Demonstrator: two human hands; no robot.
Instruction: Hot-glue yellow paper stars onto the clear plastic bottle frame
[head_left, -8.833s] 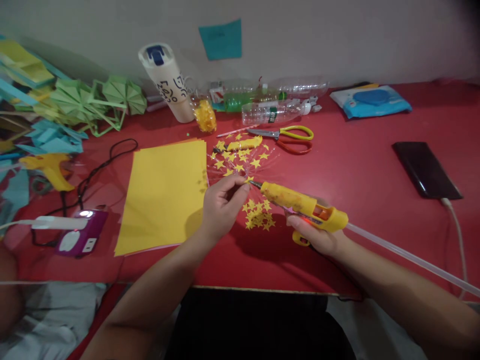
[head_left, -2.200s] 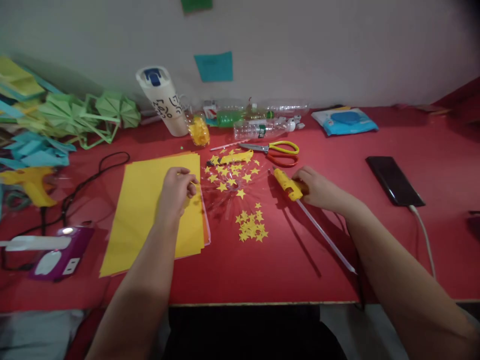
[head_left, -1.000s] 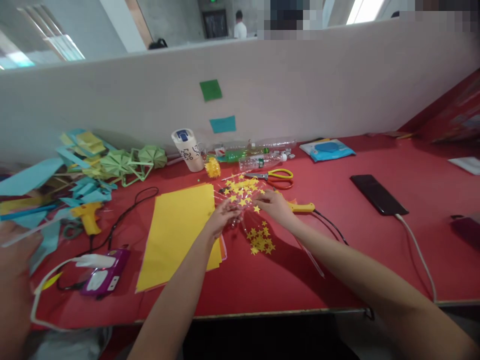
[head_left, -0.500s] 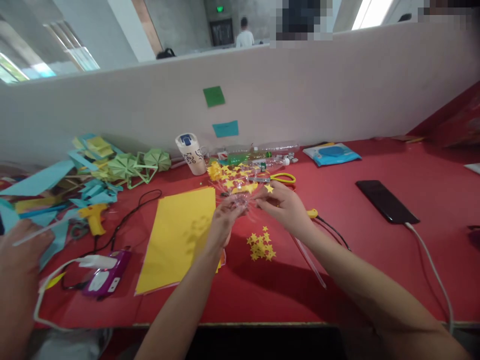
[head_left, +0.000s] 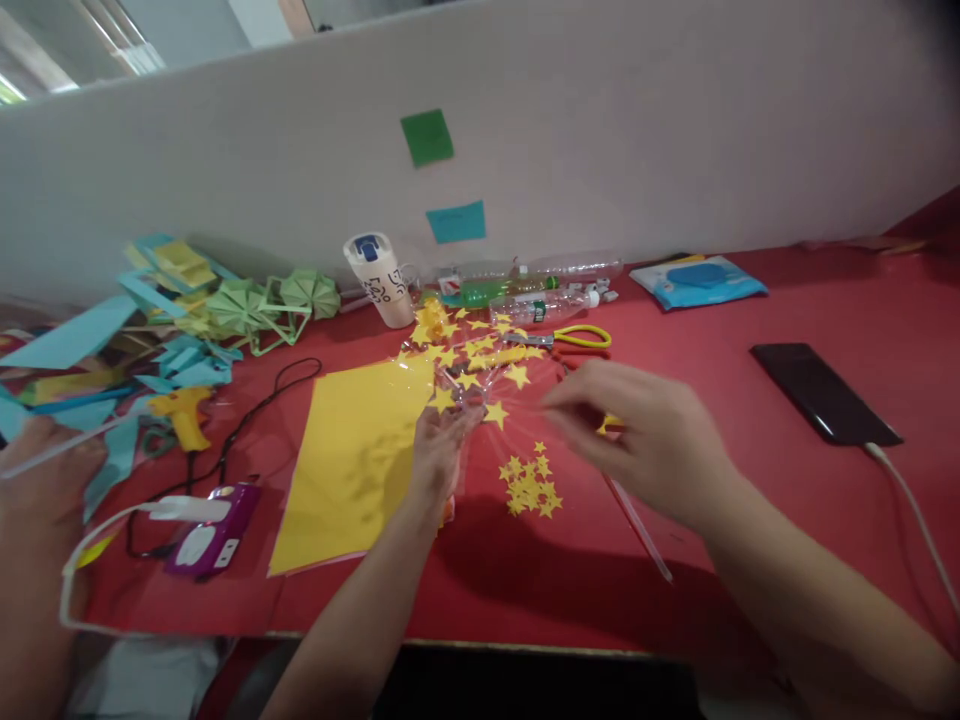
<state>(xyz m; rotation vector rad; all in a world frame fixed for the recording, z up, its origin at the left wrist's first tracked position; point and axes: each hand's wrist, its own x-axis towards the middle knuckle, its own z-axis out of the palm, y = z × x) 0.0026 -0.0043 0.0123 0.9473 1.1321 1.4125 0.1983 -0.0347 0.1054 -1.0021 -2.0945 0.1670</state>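
My left hand [head_left: 441, 440] is closed around the base of a clear plastic piece [head_left: 472, 392] from which thin strands spread, tipped with yellow stars [head_left: 517, 376]. To its right, my right hand [head_left: 626, 425] is raised over the table with thumb and fingers pinched together; anything between the fingertips is too small and blurred to make out. A pile of loose yellow stars [head_left: 531, 485] lies on the red table between my forearms. Yellow paper sheets [head_left: 349, 460] are stacked to the left of my left hand.
A person's hand [head_left: 56, 465] holds a clear stick at the far left, near a yellow glue gun [head_left: 182, 415] and purple power strip [head_left: 214, 530]. Behind are a cup [head_left: 380, 280], bottles [head_left: 540, 306] and yellow-handled scissors [head_left: 581, 337]. A phone [head_left: 823, 392] lies right.
My right hand has moved right, away from the starred piece. My left hand still holds that piece, its stars now spread lower and wider. The view has tilted down.
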